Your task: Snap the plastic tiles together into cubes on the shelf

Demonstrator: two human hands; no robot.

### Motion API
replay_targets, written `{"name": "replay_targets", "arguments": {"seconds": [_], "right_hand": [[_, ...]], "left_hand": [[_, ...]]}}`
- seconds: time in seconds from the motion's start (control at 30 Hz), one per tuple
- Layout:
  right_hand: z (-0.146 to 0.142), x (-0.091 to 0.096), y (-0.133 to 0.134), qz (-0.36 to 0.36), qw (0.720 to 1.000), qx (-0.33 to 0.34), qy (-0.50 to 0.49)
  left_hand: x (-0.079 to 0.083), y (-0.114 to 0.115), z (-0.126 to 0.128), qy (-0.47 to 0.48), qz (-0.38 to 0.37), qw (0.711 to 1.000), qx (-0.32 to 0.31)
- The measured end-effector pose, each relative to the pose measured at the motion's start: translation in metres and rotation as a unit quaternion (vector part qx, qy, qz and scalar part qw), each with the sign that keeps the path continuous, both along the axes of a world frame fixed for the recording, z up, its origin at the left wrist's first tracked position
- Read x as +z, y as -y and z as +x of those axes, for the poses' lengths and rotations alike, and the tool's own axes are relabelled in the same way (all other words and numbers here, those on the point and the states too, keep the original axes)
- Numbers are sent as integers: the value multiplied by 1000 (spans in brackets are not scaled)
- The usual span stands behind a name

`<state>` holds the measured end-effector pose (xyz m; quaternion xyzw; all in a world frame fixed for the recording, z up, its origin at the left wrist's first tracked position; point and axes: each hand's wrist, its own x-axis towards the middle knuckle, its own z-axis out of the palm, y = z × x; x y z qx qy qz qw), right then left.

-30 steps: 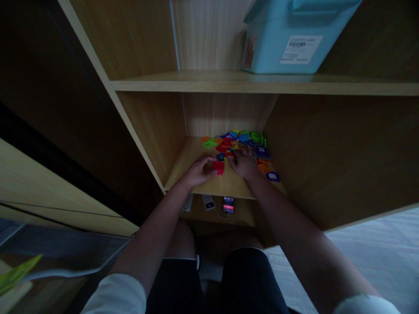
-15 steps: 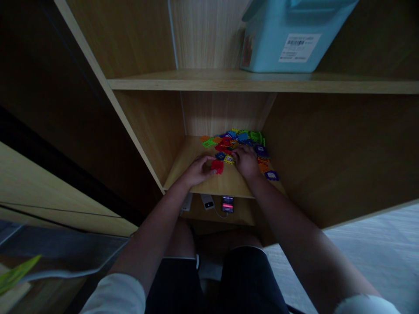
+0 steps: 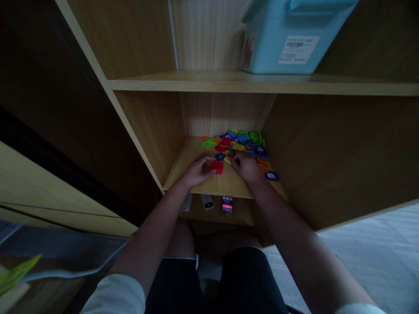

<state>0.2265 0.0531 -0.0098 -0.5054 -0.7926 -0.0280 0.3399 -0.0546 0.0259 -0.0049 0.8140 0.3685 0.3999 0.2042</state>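
Red toothed plastic building piece (image 3: 217, 167) lies flat on the shelf, with the thumb and fingers of my left hand (image 3: 197, 170) closed on its left edge. My right hand (image 3: 247, 166) is curled in a pinch, and a sliver of red plastic shows at its fingertips. Beside those fingertips a yellow piece (image 3: 227, 159) is partly covered. A dark blue piece (image 3: 220, 156) lies just behind the red one. Farther back, a heap of coloured pieces (image 3: 242, 138) spreads along the rear of the shelf.
Orange pieces (image 3: 262, 164) and a purple piece (image 3: 271, 176) lie right of my right hand. A light blue bin (image 3: 281, 48) stands on the upper shelf (image 3: 209, 85). Below are a lit phone (image 3: 227, 204) and a white device (image 3: 207, 201). Wooden side panels flank the compartment.
My right hand has drawn back from the heap toward the yellow piece, and red now shows at its fingertips. My left hand stays at the red piece.
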Motion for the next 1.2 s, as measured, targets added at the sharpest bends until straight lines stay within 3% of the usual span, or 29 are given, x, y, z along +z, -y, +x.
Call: {"name": "replay_targets", "arguments": {"seconds": [0.4, 0.6, 0.87, 1.03, 1.2], "right_hand": [[3, 0, 4, -12, 1000, -14, 23], [1, 2, 6, 5, 999, -14, -48], [-4, 5, 18, 15, 982, 52, -181], [-14, 13, 32, 71, 984, 77, -141], [-24, 16, 40, 55, 985, 152, -67]], "left_hand": [[1, 1, 0, 2, -1, 1000, 6], [4, 2, 0, -1, 0, 1000, 1], [-1, 0, 0, 11, -10, 1000, 11], [2, 1, 1, 27, 0, 999, 20], [10, 4, 3, 44, 47, 998, 15]]}}
